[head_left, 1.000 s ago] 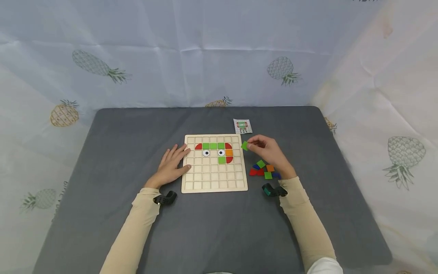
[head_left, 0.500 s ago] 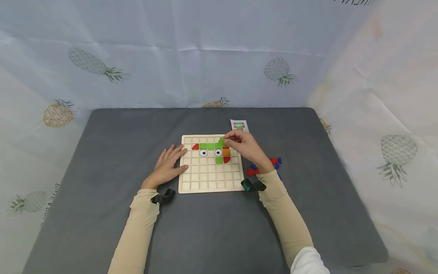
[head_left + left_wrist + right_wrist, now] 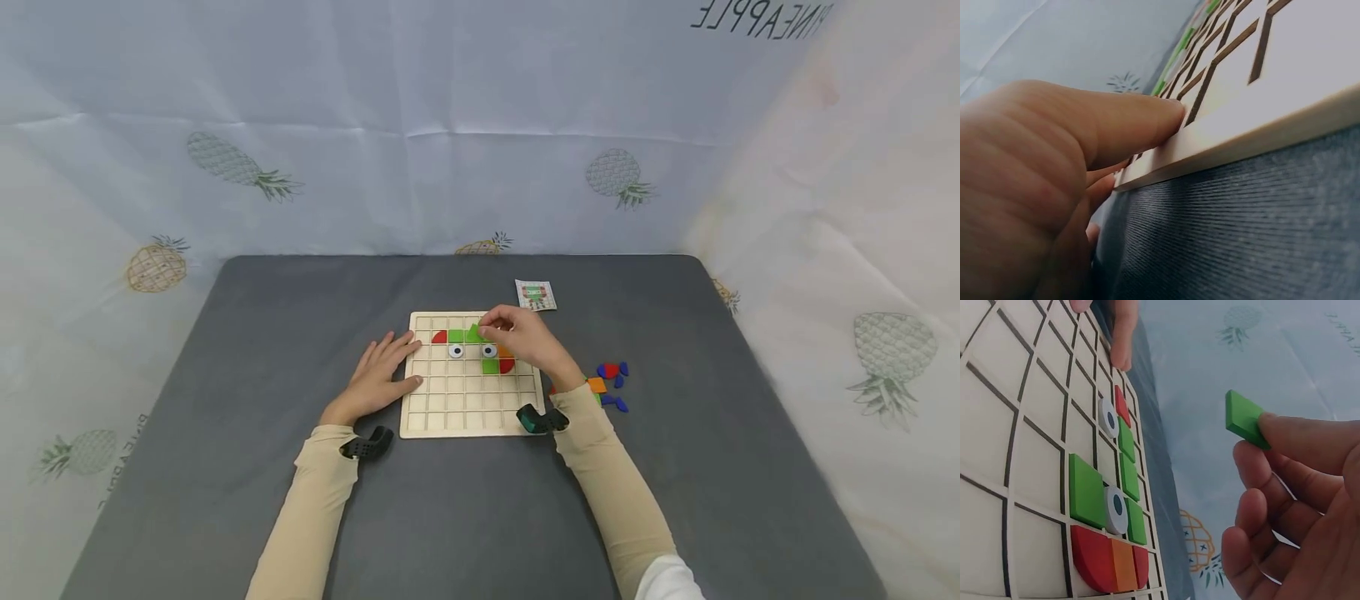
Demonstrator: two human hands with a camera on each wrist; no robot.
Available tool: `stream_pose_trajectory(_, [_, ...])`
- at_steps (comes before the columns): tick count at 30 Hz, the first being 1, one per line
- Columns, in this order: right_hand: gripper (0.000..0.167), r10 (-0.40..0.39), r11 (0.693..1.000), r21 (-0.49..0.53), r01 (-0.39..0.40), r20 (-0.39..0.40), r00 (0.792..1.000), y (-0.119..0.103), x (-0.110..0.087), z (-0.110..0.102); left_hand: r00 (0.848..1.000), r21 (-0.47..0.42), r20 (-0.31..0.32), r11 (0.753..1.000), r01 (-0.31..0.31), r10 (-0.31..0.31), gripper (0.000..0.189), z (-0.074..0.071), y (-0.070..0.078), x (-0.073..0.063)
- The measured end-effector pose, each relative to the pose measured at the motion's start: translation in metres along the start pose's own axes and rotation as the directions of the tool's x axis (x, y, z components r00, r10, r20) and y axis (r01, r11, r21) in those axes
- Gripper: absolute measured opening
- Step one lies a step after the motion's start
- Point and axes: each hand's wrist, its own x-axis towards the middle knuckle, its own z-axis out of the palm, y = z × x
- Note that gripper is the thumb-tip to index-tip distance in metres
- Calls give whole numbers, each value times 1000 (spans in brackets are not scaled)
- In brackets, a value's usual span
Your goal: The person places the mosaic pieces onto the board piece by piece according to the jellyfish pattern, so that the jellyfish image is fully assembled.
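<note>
My right hand [image 3: 528, 340] pinches a green square tile [image 3: 1244, 417] between thumb and index finger, held above the far part of the wooden grid board [image 3: 450, 408]. On the board sit several green squares [image 3: 1087, 489], red rounded pieces [image 3: 1092, 559], an orange square [image 3: 1124, 565] and two white eye discs [image 3: 456, 352]. In the head view my right fingers cover part of the far row. My left hand [image 3: 375, 379] rests on the board's left edge with fingers spread; its thumb [image 3: 1141, 122] lies on the rim in the left wrist view.
Loose blue, red and orange pieces [image 3: 597, 385] lie right of the board, partly behind the right forearm. A small printed picture card [image 3: 536, 294] lies beyond the board's far right corner. A pineapple-print cloth [image 3: 480, 167] hangs behind the grey table [image 3: 450, 517].
My right hand has carried the green tile leftward from beside the board to above its far row. The left hand keeps its place on the board's edge. The head view has shifted slightly.
</note>
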Motion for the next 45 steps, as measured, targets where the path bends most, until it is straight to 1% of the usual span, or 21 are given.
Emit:
stream_pose_trajectory(6, [14,44,998,-58,-39,87,995,11,4,1,998,-16,63,1000,6,-5,69,2,3,3])
stream_pose_trajectory(9, [15,65,995,-82,-56,111,992,14,4,1,997,-14,79,1000,5,-4,69,1,5,4])
stream_pose_trajectory(11, [14,71,994,-96,-61,113,991,15,2,3,997,-15,76,1000,0,1,70,0,6,3])
stream_pose_trajectory(17, [12,70,992,-118,-53,142,987,16,-5,10,998,-3,68,1000,-1,1,69,-2,9,-6])
stream_pose_trajectory(19, [13,68,988,-150,-45,152,986,15,-4,9,998,2,66,1000,-2,2,69,-4,9,-5])
stream_pose_trajectory(23, [14,60,978,-206,-30,139,988,14,0,8,999,-2,47,1000,-19,19,69,-8,9,-1])
stream_pose_trajectory(26, [14,56,969,-245,-21,135,989,13,3,10,999,-5,37,999,-32,32,69,-8,9,1])
stream_pose_trajectory(31, [15,19,952,-305,36,175,984,16,6,17,999,-8,49,1000,-3,3,70,-6,5,-2])
stream_pose_trajectory(37, [13,9,947,-318,50,181,983,16,9,23,999,-5,39,1000,-5,5,70,-5,2,-3])
stream_pose_trajectory(45, [14,22,935,-352,38,167,986,21,14,28,999,1,46,1000,-11,11,69,-6,-2,3])
